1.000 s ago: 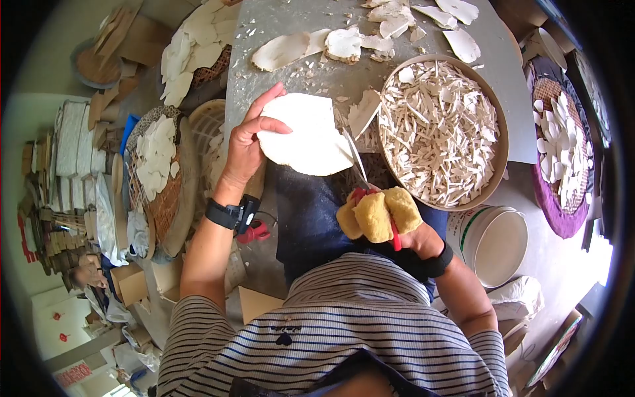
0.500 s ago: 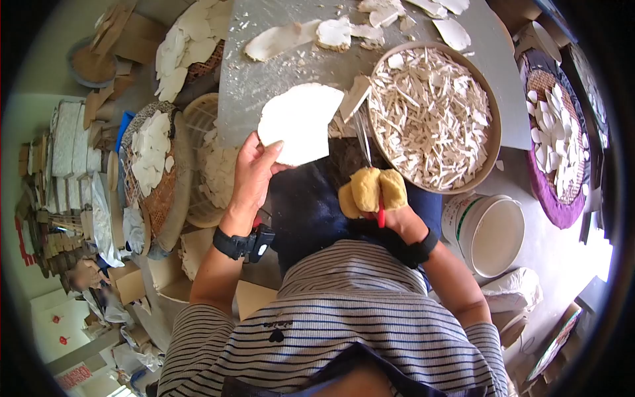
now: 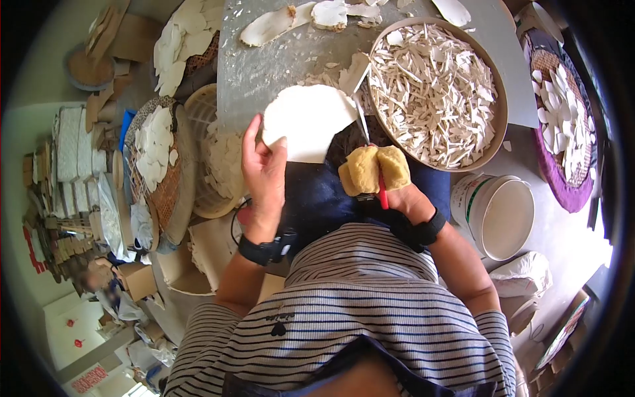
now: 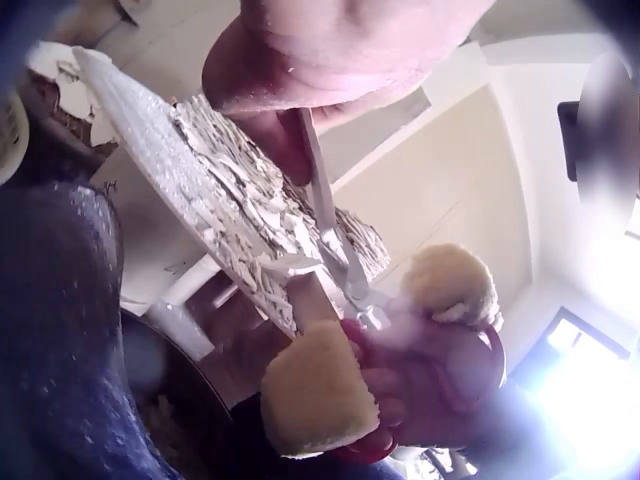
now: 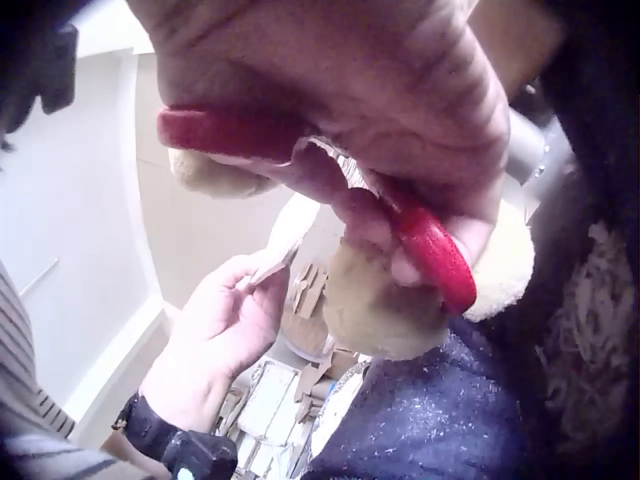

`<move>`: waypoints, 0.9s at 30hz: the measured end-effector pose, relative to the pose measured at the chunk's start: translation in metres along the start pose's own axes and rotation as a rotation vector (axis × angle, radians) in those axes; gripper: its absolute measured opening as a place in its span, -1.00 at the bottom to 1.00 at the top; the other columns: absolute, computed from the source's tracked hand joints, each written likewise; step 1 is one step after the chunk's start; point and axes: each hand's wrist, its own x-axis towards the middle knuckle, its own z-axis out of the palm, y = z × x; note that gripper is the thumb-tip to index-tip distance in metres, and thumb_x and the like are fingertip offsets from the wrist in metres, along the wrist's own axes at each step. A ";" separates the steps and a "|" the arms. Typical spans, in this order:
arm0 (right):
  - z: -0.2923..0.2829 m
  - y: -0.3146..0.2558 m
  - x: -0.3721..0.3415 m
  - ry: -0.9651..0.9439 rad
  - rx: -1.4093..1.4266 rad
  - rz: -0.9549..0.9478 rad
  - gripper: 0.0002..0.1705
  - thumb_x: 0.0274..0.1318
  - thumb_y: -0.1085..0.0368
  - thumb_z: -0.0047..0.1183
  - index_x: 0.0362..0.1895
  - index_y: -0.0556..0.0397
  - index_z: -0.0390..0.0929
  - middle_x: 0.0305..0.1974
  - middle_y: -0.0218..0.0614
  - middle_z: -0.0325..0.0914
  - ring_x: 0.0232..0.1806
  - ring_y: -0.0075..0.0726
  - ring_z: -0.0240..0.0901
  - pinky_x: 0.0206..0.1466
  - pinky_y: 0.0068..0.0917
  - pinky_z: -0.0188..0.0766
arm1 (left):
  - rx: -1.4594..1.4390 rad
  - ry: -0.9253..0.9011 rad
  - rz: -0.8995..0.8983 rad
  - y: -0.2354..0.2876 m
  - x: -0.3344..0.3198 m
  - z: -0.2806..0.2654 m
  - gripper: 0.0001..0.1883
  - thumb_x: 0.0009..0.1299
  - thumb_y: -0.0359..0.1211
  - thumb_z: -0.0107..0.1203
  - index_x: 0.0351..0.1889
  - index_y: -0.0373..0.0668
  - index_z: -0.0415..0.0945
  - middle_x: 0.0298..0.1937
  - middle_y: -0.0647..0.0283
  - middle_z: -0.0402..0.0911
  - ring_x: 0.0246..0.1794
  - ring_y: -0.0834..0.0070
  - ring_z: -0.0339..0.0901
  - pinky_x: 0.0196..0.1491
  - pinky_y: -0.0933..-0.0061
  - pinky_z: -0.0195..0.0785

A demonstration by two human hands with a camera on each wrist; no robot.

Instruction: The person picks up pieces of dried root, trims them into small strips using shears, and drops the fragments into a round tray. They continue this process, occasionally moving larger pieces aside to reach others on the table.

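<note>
In the head view my left hand point(image 3: 264, 182) pinches a thin white slice point(image 3: 304, 126) at its lower left edge, thumb on top. The slice has a curved far edge and a straight-cut near side. My right hand point(image 3: 410, 202) grips red-handled scissors point(image 3: 362, 126), their loops wrapped in yellow spongy padding point(image 3: 377, 169). The blades point away from my body, with their tips right at the slice's right corner. In the right wrist view, fingers pass through the red handles point(image 5: 435, 255). The left wrist view shows the scissor pivot point(image 4: 360, 295) below the left hand point(image 4: 340, 50).
A round tray point(image 3: 456, 171) heaped with white strips overhangs the grey table's point(image 3: 264, 73) near edge. More slices point(image 3: 278, 25) and crumbs lie on the tabletop. A white bucket point(image 3: 509, 218) stands at right. Baskets of slices point(image 3: 153, 149) flank me on both sides.
The white slice has been turned in my left hand, its squared side moving from the right to nearer my body. The thumb now lies on its near edge. The scissors stay at its right side.
</note>
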 end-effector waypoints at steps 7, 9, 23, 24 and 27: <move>0.004 -0.036 -0.004 0.022 -0.114 -0.073 -0.78 0.07 0.32 -0.03 -0.17 0.04 0.51 -0.19 -0.23 0.53 -0.11 -0.14 0.45 -0.02 -0.37 0.37 | 0.069 -0.020 -0.049 -0.007 0.005 0.015 -0.34 0.30 -0.55 -0.05 0.29 -0.12 -0.16 -0.01 -0.01 0.38 -0.25 0.25 0.53 -0.39 0.39 0.52; 0.004 -0.036 -0.004 0.008 -0.048 -0.001 -0.76 0.08 0.29 -0.03 -0.14 0.02 0.50 -0.19 -0.26 0.53 -0.08 -0.17 0.44 -0.01 -0.39 0.37 | 0.003 -0.037 -0.090 -0.003 0.009 0.019 -0.36 0.29 -0.56 -0.05 0.27 -0.14 -0.14 -0.02 -0.07 0.36 -0.41 0.21 0.57 -0.42 0.40 0.52; 0.015 -0.002 -0.004 -0.016 0.600 0.074 -0.66 0.09 0.29 0.05 -0.02 0.00 0.37 -0.05 -0.32 0.44 -0.01 -0.33 0.39 0.09 -0.44 0.31 | -0.119 0.025 -0.101 -0.009 0.014 0.032 -0.23 0.26 -0.57 0.00 0.34 -0.04 -0.21 0.17 0.04 0.17 -0.11 0.32 0.46 -0.35 0.44 0.57; 0.012 -0.012 -0.004 -0.027 0.598 0.106 -0.65 0.09 0.29 0.05 -0.01 0.00 0.36 -0.06 -0.33 0.44 -0.02 -0.34 0.39 0.09 -0.45 0.31 | -0.112 0.005 -0.114 -0.008 0.017 0.032 -0.25 0.26 -0.56 0.00 0.34 -0.02 -0.20 0.14 0.05 0.21 -0.14 0.33 0.47 -0.36 0.46 0.56; 0.004 -0.023 -0.003 -0.074 0.497 0.137 -0.65 0.09 0.29 0.05 -0.02 0.02 0.36 -0.07 -0.33 0.44 -0.02 -0.33 0.39 0.10 -0.45 0.30 | -0.096 -0.049 -0.157 -0.002 0.025 0.032 -0.26 0.26 -0.55 0.01 0.32 0.01 -0.17 0.10 0.08 0.28 -0.18 0.36 0.51 -0.39 0.49 0.55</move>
